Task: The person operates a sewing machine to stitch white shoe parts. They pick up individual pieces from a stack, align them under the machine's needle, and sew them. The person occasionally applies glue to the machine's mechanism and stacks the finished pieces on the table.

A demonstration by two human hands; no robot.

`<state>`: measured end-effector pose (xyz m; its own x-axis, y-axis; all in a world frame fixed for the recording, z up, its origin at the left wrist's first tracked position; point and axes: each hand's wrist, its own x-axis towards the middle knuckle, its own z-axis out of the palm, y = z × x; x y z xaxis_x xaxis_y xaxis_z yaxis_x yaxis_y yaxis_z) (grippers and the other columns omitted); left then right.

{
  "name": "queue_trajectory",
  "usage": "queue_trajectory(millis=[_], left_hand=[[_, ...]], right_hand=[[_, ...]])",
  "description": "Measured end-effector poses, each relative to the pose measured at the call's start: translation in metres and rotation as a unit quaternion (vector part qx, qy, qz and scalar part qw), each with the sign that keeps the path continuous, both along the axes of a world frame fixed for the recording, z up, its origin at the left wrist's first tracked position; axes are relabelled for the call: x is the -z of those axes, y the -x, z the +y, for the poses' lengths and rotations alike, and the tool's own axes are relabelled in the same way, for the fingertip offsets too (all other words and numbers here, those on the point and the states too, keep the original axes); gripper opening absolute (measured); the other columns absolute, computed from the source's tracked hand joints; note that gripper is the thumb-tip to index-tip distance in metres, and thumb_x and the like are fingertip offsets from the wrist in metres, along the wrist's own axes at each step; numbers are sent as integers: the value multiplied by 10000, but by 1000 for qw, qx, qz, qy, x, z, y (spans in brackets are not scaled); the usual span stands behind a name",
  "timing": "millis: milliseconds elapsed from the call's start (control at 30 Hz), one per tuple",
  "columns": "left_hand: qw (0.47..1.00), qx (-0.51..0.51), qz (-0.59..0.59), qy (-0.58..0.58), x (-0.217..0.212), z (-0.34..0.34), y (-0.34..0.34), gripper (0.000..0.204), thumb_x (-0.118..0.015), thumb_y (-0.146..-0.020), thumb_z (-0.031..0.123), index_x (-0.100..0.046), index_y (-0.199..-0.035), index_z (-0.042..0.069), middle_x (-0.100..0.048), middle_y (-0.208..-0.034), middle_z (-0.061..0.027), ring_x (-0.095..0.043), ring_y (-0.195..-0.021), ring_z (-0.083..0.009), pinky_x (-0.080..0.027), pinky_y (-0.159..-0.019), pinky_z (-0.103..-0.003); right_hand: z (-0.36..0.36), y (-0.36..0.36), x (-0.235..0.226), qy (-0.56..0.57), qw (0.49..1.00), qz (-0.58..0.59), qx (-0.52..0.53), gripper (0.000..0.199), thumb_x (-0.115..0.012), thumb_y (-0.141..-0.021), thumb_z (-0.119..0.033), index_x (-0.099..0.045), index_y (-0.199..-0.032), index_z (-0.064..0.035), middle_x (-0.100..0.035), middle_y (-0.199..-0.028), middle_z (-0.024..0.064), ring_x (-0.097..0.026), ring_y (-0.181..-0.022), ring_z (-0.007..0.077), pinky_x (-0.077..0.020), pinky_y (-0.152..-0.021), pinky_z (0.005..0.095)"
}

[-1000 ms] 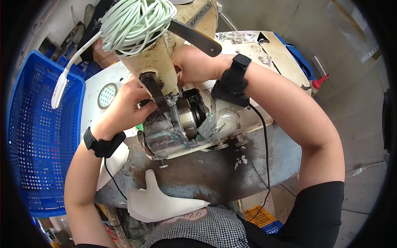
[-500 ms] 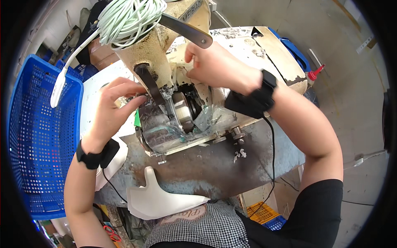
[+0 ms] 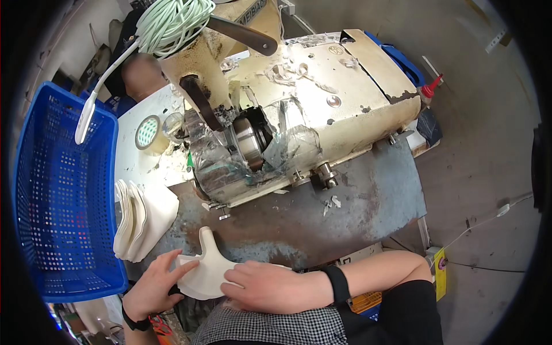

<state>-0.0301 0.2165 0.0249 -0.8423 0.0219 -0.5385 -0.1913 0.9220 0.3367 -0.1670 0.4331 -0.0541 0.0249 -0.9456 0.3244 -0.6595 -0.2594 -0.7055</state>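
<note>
At the bench's near edge lie white curved leather-like cut pieces (image 3: 201,279), with a narrow tab pointing away from me; they look stacked. My left hand (image 3: 158,284) is at their left edge, fingers apart, the index fingertip over the material. My right hand (image 3: 264,286) rests on their right part with its fingers laid over the surface; its thumb is hidden. Beyond them stands a cream skiving-type machine (image 3: 345,129) with a shiny metal drum (image 3: 248,141) and clear tape around its opening.
A blue perforated basket (image 3: 63,201) stands at the left. Beside it are folded white pieces (image 3: 144,221), with a tape roll (image 3: 148,135) farther back. A white lamp-like stick (image 3: 86,121) hangs over the basket. Off-white scraps (image 3: 299,75) lie on the machine. A person's blurred head (image 3: 141,75) shows behind.
Both hands have come back from the machine to the white pieces at the near edge. The view has shifted slightly, and the folded pieces and tape roll now show fully.
</note>
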Motion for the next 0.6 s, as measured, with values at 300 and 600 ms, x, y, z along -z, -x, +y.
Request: queue_trajectory(millis=[300,600], left_hand=[[988,-28,149,-15,32,-13,-13,490,-722,-588,6,-696,-1051,164,-564,-1047,-144,-588,-895,-314,-502,-795,-370],[939,-16,328,-106,36,-10,25,337,-755,-607,28,-703,-931,103,-624,-1071,-135,-600,-1004,-321,-494,-800,-370]], right_hand=[[-9,-22,3,-15,999,16,38,349,-674,-775,-325,-525,-902,-37,-517,-885,81,-526,-858,235,-434,-731,339],[-2,-3,0,30,991,-12,128,230,-659,-788,-175,-525,-913,-36,-531,-816,89,-549,-777,265,-443,-684,356]])
